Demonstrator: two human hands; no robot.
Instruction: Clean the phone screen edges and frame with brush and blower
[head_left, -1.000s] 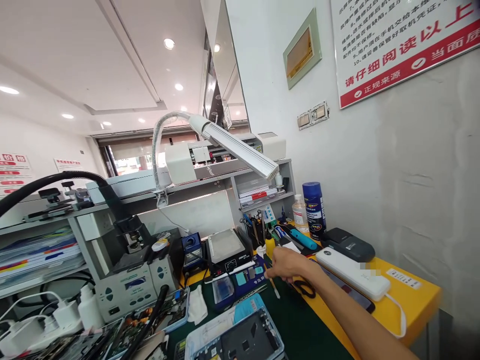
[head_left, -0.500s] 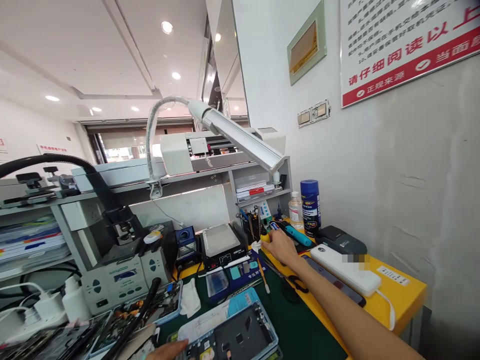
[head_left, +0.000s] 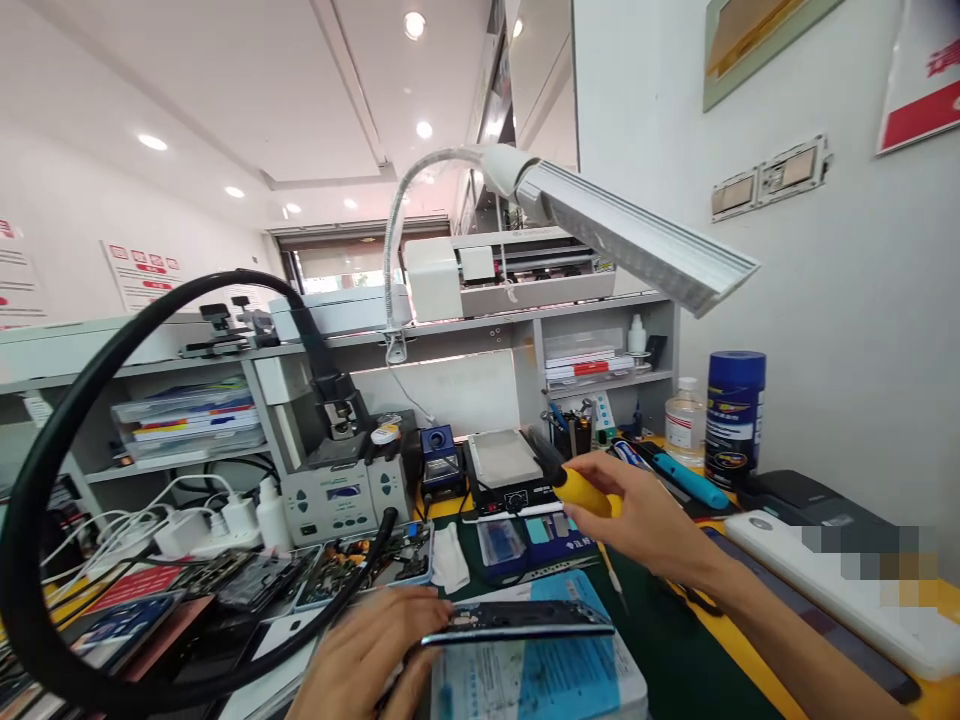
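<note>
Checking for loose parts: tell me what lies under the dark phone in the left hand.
A blue-and-white tray lies under the phone that the left hand holds edge-on. The phone's underside is hidden.

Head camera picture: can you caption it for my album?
Right hand holds a yellow-handled tool; left hand grips a thin dark phone.

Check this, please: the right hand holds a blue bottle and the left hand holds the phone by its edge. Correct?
Not quite. In the head view the bottle in the right hand is yellow, not blue. The left hand does hold the phone by its edge.
</note>
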